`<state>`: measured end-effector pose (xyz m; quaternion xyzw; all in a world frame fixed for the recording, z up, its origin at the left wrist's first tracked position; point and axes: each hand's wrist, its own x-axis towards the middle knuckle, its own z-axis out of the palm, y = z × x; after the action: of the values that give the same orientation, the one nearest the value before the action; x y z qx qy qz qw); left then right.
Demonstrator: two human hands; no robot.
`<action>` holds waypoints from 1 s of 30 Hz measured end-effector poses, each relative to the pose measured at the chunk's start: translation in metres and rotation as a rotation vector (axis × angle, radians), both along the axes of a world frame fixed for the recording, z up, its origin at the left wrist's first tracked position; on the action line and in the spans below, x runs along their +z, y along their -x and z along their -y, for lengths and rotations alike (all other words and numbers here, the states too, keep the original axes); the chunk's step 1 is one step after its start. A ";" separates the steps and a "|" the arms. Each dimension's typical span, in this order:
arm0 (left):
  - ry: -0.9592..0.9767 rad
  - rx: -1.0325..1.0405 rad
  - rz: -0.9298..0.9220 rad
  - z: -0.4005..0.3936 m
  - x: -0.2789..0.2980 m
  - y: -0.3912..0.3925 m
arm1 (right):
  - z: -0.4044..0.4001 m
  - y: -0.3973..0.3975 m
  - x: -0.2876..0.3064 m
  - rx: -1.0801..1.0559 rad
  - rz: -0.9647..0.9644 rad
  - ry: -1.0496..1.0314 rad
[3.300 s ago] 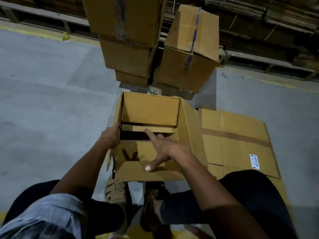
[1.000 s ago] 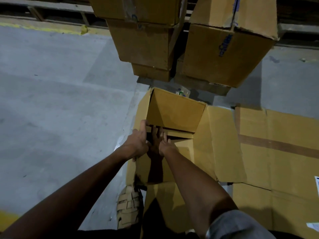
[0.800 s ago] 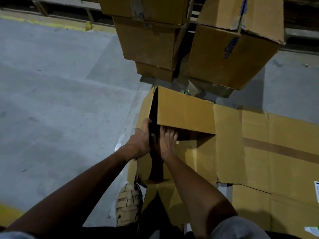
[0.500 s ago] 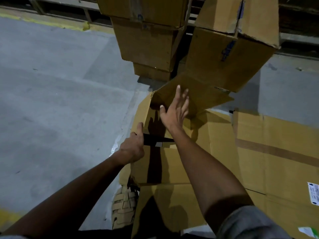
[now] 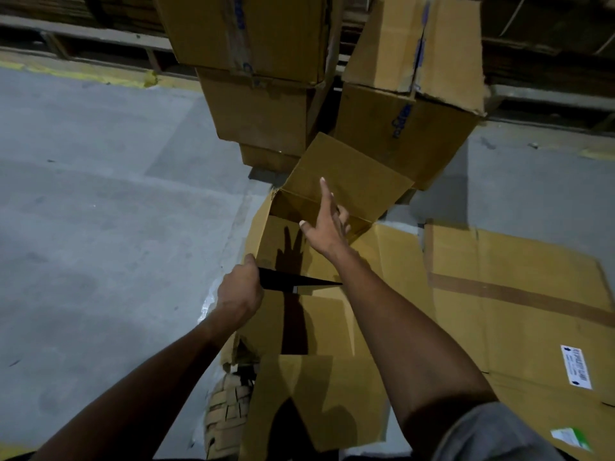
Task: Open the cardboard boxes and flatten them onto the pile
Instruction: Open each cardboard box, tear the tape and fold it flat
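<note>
Nearest, at the bottom edge, a woven sandal (image 5: 228,415) shows beside the near flap (image 5: 319,394) of the box (image 5: 319,314) being worked on, which lies almost collapsed on the floor directly under both forearms. A grey sleeve (image 5: 499,434) covers the right upper arm at the lower right corner.

Just beyond, the left hand (image 5: 239,294) grips the box's left edge, fingers curled round the cardboard next to a dark slit where two panels part. The right hand (image 5: 327,227) is farther out and higher, well apart from the left. Its fingers are spread and straight, the index finger pointing up along the far flap (image 5: 346,181); whether the fingertips actually touch that flap cannot be told. The flap stands tilted up and away from the hand, and the hand's shadow falls on the panel below it.

To the right, the box meets the pile of flattened cardboard (image 5: 515,294) lying flat on the grey concrete floor (image 5: 100,227), with a brown tape strip across it and a white label (image 5: 575,367) near its right edge.

Farther off, closed boxes stand behind the raised flap: a stack (image 5: 263,94) on the left and a tilted carton (image 5: 412,94) with blue tape on the right. Behind them, a yellow line (image 5: 83,74) runs along the floor at the foot of dark wooden racks (image 5: 549,38).
</note>
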<state>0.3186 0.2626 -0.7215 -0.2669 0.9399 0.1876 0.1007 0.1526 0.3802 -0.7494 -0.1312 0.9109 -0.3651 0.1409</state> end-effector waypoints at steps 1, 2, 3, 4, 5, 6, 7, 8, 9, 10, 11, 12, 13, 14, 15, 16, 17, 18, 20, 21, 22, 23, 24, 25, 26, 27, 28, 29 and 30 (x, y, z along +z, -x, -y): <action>0.056 -0.011 -0.026 -0.004 0.006 -0.002 | -0.005 -0.001 0.005 -0.007 -0.016 -0.003; 0.111 -0.024 -0.044 -0.007 0.013 -0.003 | -0.010 0.000 0.010 -0.015 -0.029 -0.002; 0.156 -0.037 -0.056 -0.010 0.020 -0.004 | -0.015 0.001 0.016 -0.024 -0.041 0.005; 0.188 -0.049 -0.073 -0.012 0.026 -0.006 | -0.020 0.002 0.022 -0.035 -0.052 0.012; 0.206 -0.061 -0.092 -0.012 0.033 -0.008 | -0.025 0.003 0.029 -0.048 -0.068 0.016; 0.213 -0.078 -0.108 -0.011 0.039 -0.010 | -0.030 0.004 0.037 -0.063 -0.087 0.015; 0.216 -0.099 -0.124 -0.010 0.046 -0.013 | -0.034 0.005 0.044 -0.077 -0.102 0.011; 0.218 -0.127 -0.142 -0.008 0.052 -0.017 | -0.038 0.006 0.051 -0.090 -0.112 0.006; 0.214 -0.152 -0.164 -0.006 0.059 -0.022 | -0.041 0.005 0.059 -0.103 -0.122 0.005; 0.208 -0.169 -0.190 -0.005 0.065 -0.028 | -0.043 0.002 0.067 -0.116 -0.134 0.006; 0.200 -0.180 -0.216 -0.005 0.072 -0.033 | -0.044 -0.002 0.075 -0.130 -0.145 0.001; 0.190 -0.186 -0.245 -0.005 0.077 -0.036 | -0.044 -0.007 0.083 -0.144 -0.156 -0.013; 0.178 -0.191 -0.273 -0.006 0.081 -0.039 | -0.044 -0.012 0.091 -0.156 -0.170 -0.036; 0.170 -0.192 -0.299 -0.007 0.084 -0.041 | -0.044 -0.017 0.098 -0.166 -0.186 -0.064; 0.160 -0.190 -0.319 -0.009 0.087 -0.043 | -0.045 -0.022 0.105 -0.176 -0.196 -0.089; 0.151 -0.188 -0.337 -0.011 0.089 -0.045 | -0.046 -0.026 0.112 -0.181 -0.202 -0.109; 0.144 -0.191 -0.355 -0.012 0.093 -0.047 | -0.049 -0.029 0.119 -0.183 -0.207 -0.124; 0.138 -0.199 -0.376 -0.014 0.096 -0.050 | -0.053 -0.031 0.125 -0.183 -0.217 -0.132; 0.139 -0.218 -0.414 -0.017 0.101 -0.058 | -0.066 -0.034 0.135 -0.174 -0.238 -0.117; 0.145 -0.229 -0.429 -0.019 0.104 -0.062 | -0.073 -0.034 0.141 -0.170 -0.235 -0.104; 0.151 -0.239 -0.442 -0.020 0.107 -0.066 | -0.080 -0.033 0.148 -0.167 -0.222 -0.095; 0.161 -0.245 -0.454 -0.021 0.111 -0.069 | -0.087 -0.032 0.154 -0.163 -0.203 -0.084; 0.169 -0.247 -0.466 -0.022 0.114 -0.072 | -0.093 -0.033 0.161 -0.158 -0.189 -0.069; 0.175 -0.244 -0.481 -0.022 0.118 -0.074 | -0.099 -0.035 0.165 -0.159 -0.184 -0.051; 0.178 -0.240 -0.498 -0.021 0.122 -0.075 | -0.103 -0.042 0.169 -0.176 -0.191 -0.029; 0.181 -0.237 -0.514 -0.021 0.126 -0.076 | -0.105 -0.053 0.171 -0.214 -0.218 -0.010; 0.184 -0.233 -0.527 -0.020 0.131 -0.076 | -0.104 -0.068 0.170 -0.266 -0.261 -0.004; 0.184 -0.230 -0.539 -0.019 0.135 -0.075 | -0.102 -0.085 0.165 -0.307 -0.305 -0.018; 0.182 -0.228 -0.553 -0.018 0.140 -0.074 | -0.098 -0.104 0.161 -0.315 -0.340 -0.044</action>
<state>0.3926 0.2804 -0.5815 -0.1065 0.9685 0.1556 -0.1624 0.2566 0.4778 -0.5884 -0.0439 0.9385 -0.3353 -0.0703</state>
